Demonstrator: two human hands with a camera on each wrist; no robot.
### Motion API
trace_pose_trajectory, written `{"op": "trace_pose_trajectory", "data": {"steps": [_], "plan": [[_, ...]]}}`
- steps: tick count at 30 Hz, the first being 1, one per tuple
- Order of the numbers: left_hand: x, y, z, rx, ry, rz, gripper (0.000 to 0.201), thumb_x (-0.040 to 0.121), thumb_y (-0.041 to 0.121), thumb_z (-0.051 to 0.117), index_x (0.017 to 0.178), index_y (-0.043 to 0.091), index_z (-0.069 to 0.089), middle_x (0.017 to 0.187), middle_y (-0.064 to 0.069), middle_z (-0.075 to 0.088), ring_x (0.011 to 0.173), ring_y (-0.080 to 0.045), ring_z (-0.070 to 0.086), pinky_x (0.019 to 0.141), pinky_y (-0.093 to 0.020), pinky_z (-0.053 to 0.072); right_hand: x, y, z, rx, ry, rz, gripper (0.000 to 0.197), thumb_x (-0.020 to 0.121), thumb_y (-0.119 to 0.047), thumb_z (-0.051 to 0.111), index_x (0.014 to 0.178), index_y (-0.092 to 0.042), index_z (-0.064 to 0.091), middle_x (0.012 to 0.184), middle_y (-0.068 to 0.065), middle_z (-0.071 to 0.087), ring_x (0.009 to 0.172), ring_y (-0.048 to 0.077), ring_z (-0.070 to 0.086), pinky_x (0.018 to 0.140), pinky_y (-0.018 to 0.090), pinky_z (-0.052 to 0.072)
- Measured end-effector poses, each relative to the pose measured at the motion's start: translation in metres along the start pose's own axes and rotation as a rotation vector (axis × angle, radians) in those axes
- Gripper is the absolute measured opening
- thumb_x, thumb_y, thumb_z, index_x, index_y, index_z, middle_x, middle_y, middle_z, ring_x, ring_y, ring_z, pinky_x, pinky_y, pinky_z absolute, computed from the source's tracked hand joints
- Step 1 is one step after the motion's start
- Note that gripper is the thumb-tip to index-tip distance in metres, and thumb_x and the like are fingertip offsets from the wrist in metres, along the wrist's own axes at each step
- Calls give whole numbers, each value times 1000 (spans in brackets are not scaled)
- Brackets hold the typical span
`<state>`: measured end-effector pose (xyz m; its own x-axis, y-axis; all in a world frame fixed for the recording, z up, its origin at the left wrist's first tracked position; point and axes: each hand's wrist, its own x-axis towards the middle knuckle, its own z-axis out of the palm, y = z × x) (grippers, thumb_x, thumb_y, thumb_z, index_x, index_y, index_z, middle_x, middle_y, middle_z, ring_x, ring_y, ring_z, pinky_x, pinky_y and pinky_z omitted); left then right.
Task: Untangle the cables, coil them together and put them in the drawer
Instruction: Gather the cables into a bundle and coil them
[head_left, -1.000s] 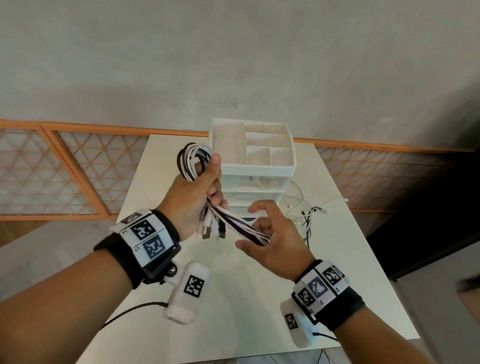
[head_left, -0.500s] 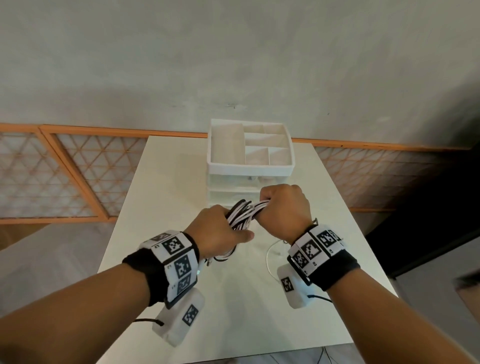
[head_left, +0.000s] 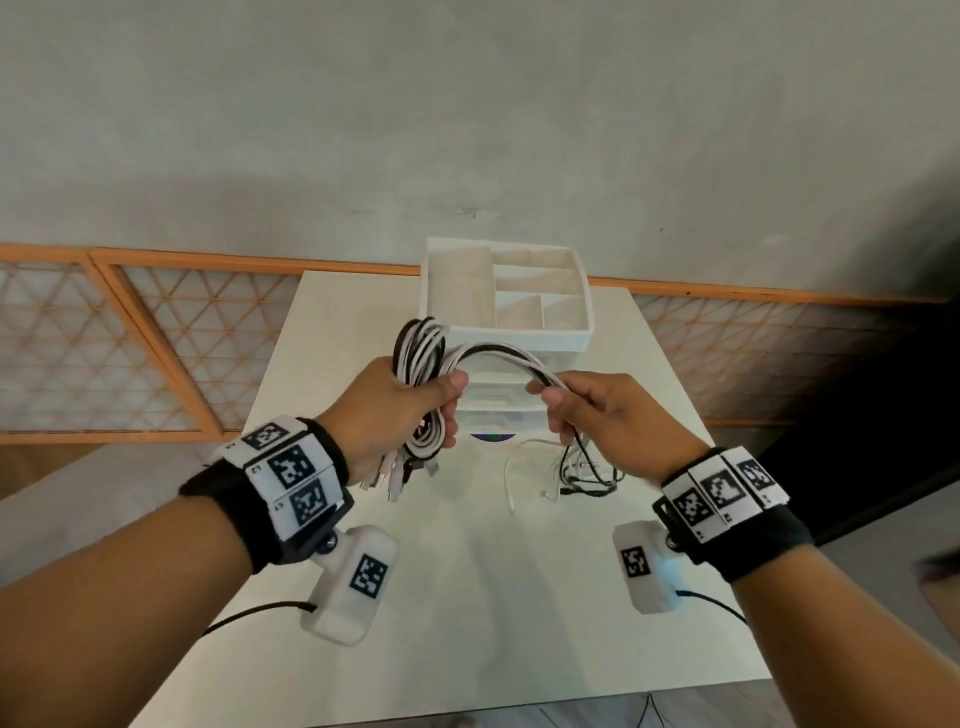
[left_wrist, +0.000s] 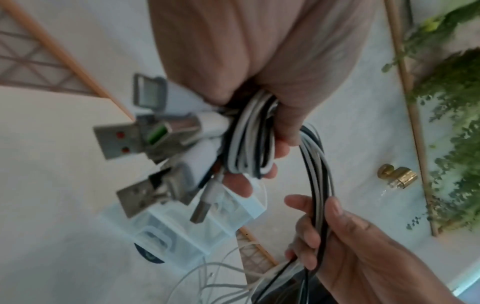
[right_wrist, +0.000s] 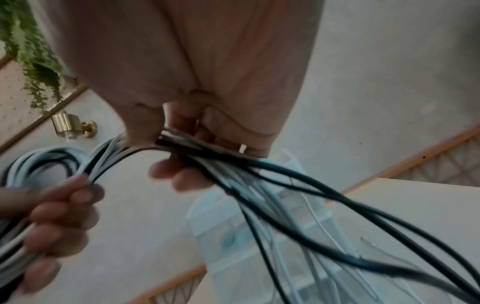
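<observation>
A bundle of black and white cables (head_left: 421, 353) is partly coiled in my left hand (head_left: 400, 410), which grips the loops above the table. Their USB plugs (left_wrist: 122, 142) stick out below my fist. The strands arch across (head_left: 498, 356) to my right hand (head_left: 582, 410), which grips them between thumb and curled fingers (right_wrist: 179, 172). From there the loose ends (head_left: 576, 473) hang to the table in a small tangle. The white drawer unit (head_left: 506, 291) stands behind both hands, its drawer fronts (head_left: 493, 410) partly hidden.
The white table (head_left: 467, 597) has a bare near half. A thin white wire (head_left: 511, 467) lies loose by the tangle. An orange lattice rail (head_left: 156, 332) and a grey wall stand behind the table. A dark gap lies off the right edge.
My hands have risen from low over the table and moved apart. The left now holds the coil up at drawer height; the right has drawn the strands rightward.
</observation>
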<state>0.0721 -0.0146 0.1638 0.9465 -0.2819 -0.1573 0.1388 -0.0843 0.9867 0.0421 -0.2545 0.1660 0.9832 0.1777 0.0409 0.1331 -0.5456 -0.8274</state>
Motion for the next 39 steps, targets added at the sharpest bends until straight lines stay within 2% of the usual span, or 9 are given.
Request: {"op": "trace_pose_trajectory", "data": {"steps": [6,9,11,14,17,22,28,33,39], "plan": [[2,-2,29,-108,49,-43,58,74,60,72,79,3,60,62,-8,55,61,-27,54,63,-41,55,6,-16,36,157,346,-194,26,102,-21,56,121,-13,71,64,-22,57,60,0,55,64,14,40],[-2,0,39,-107,-26,8,96,52,79,68,96,-6,62,65,-8,58,66,-25,58,67,-40,56,3,-24,57,56,358,-298,23,101,-13,55,117,-8,72,74,-13,63,64,3,59,61,15,44],[-5,5,43,-130,-68,37,87,54,72,68,97,-4,63,72,-12,65,71,-24,66,69,-36,56,-1,-23,71,-28,315,-359,21,98,-3,50,105,0,70,78,5,66,69,10,61,63,26,49],[-6,12,42,-126,-43,45,68,66,61,71,91,-1,64,73,-12,65,70,-21,67,65,-32,55,-4,-21,79,-133,214,-434,37,98,-2,45,134,0,56,124,14,62,108,24,63,91,36,55],[-5,19,41,-111,50,52,44,82,50,71,81,7,65,66,-8,65,56,-18,64,56,-30,53,-6,-19,77,-151,167,-485,29,96,-2,44,121,1,58,115,10,47,95,19,55,79,39,56],[-3,20,46,-176,130,44,72,64,62,80,99,-1,70,95,-22,75,88,-40,72,77,-50,59,2,-25,76,-190,163,-380,36,95,-7,43,128,-11,56,128,10,39,96,25,60,79,45,57],[4,22,30,-302,256,12,42,85,52,66,67,14,66,65,-6,69,70,-25,69,70,-37,58,-6,-9,69,-67,46,-233,66,94,-18,62,150,-34,30,128,-3,40,109,6,54,91,15,47],[4,16,30,-256,187,20,43,80,54,69,62,16,70,70,-10,71,81,-32,73,84,-48,59,-1,1,72,-34,70,-135,18,91,-5,66,104,-16,62,74,-19,61,66,3,58,66,21,46],[4,12,33,-155,175,127,31,91,35,66,75,9,66,68,-9,67,74,-31,71,75,-46,59,1,-5,70,-70,-54,-146,14,80,-18,73,89,-11,66,85,5,67,73,20,64,68,32,52]]}}
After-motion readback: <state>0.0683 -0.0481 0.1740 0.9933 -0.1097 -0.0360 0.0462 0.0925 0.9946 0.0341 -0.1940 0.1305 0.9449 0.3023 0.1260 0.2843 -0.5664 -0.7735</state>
